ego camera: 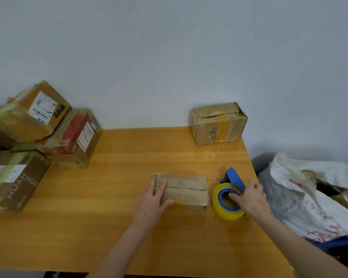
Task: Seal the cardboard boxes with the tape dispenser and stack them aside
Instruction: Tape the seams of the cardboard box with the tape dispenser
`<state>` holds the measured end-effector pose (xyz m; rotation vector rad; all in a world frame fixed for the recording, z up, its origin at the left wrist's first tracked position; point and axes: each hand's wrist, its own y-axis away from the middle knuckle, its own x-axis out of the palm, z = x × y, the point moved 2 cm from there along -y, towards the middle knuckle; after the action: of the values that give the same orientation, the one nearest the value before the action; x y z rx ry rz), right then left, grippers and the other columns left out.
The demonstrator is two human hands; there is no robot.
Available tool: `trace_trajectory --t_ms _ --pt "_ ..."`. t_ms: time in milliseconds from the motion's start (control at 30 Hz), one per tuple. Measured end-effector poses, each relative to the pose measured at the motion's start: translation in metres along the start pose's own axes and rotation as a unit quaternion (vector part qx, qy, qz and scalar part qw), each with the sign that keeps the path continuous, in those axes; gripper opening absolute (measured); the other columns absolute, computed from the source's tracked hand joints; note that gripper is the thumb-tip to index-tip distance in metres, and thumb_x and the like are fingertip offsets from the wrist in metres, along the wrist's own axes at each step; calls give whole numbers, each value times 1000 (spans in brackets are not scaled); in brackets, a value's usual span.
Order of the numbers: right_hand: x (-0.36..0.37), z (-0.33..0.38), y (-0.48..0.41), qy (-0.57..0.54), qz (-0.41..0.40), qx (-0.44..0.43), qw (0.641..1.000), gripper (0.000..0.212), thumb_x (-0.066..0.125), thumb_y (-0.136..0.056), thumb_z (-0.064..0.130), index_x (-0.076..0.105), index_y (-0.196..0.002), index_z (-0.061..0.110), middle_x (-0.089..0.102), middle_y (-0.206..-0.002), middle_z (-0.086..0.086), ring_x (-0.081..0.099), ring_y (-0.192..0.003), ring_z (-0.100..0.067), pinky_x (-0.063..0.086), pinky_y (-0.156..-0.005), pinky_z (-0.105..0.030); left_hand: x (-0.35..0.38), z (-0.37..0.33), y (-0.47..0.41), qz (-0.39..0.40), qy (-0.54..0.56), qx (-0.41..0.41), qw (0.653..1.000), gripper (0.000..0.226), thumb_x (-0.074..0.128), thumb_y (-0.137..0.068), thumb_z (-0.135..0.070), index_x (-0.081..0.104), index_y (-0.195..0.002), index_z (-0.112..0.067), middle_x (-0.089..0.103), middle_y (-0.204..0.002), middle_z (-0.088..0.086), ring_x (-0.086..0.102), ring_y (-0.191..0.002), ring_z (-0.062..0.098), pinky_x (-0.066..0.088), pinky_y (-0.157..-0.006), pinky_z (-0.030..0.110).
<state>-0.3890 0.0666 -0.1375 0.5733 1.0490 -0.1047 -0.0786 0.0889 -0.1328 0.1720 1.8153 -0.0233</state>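
Along the worktop's [113, 227] left edge sits a pile of taped boxes: a brown one [14, 181] nearest me, a red-printed one [74, 139] behind it, and a labelled one [32, 115] tilted on top. All are closed, so I cannot see inside them.

Near the middle of the worktop lies the flat box [185, 189], its long axis running left to right, level with the near edge; the flap seam on top runs the same way. My left hand [151, 199] grips its left end, fingers over the top and thumb against the near side.

Just right of it, close to the right edge, is the dispenser [229, 197]. Its yellow roll faces me and the blue head points away toward the far edge. My right hand [251, 197] holds it, with a finger hooked into the roll's core.

At the far right corner stands another box [217, 123], its top flaps gaping slightly; the contents are hidden.

Off the right edge an open white bag [309, 197] holds more cardboard.
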Motion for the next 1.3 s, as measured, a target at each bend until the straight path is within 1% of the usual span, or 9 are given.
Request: trace_trajectory --t_ms 100,333,500,633,867,1033,1167,1233,1300 --pt "16 -21 -20 -145 106 60 982 38 71 -88 33 47 -71 9 44 -59 -5 39 -51 -20 30 -52 -32 -2 0 0 10 -9 2 1000 95 8 -73 -75 15 -153 -26 -15 -159 4 19 -146 23 44 -103 33" --pt "21 -22 -38 -202 119 66 970 34 70 -76 7 40 -61 12 33 -43 1 30 -40 -17 25 -43 -27 -2 1 -3 38 0 -28 999 109 10 -66 -78 -4 -154 -15 -27 -149 -9 8 -148 15 36 -109 28" --pt "2 -8 -33 -322 180 89 925 11 68 -75 -1 57 -79 2 57 -73 -13 53 -64 -29 43 -59 -37 -3 0 0 19 7 -21 1000 108 8 -68 -80 0 -154 -15 -26 -150 -8 10 -148 14 37 -107 25" --pt "-50 14 -28 -387 173 7 906 37 78 -77 10 61 -109 2 68 -92 -14 64 -74 -27 50 -62 -35 -6 -1 2 12 24 -20 999 107 9 -70 -80 1 -154 -15 -23 -151 -8 11 -147 13 31 -110 25" --pt "-83 104 24 -214 194 -242 926 58 87 -60 33 53 -107 32 62 -103 5 66 -80 -7 51 -62 -19 -3 4 -1 -7 89 -21 996 91 50 -85 -61 9 -154 -19 -19 -149 -16 15 -146 9 34 -105 24" --pt "-52 131 47 -118 205 -328 915 60 83 -71 19 43 -115 31 55 -107 3 63 -90 -15 57 -69 -33 -9 10 -1 -24 185 -14 982 70 56 -93 -44 30 -150 -14 11 -158 -9 19 -144 8 24 -111 20" --pt "-51 132 45 -116 210 -336 911 60 82 -72 14 44 -115 31 56 -107 3 63 -91 -13 57 -68 -27 -38 10 -5 -154 459 -148 862 35 48 -98 -37 62 -120 -14 60 -121 1 57 -110 14 43 -83 9" --pt "-50 133 46 -121 209 -344 908 60 82 -71 12 44 -114 31 55 -106 4 61 -91 -10 55 -66 -19 -51 1 -13 -85 619 -214 751 43 49 -91 -51 62 -110 -15 66 -103 0 64 -86 12 50 -63 18" --pt "-50 134 46 -119 206 -345 908 60 82 -71 11 45 -115 29 55 -107 4 61 -92 -11 54 -66 -19 -59 -9 -20 -4 639 -224 736 44 49 -89 -57 64 -103 -18 70 -99 -1 66 -79 12 48 -62 25"
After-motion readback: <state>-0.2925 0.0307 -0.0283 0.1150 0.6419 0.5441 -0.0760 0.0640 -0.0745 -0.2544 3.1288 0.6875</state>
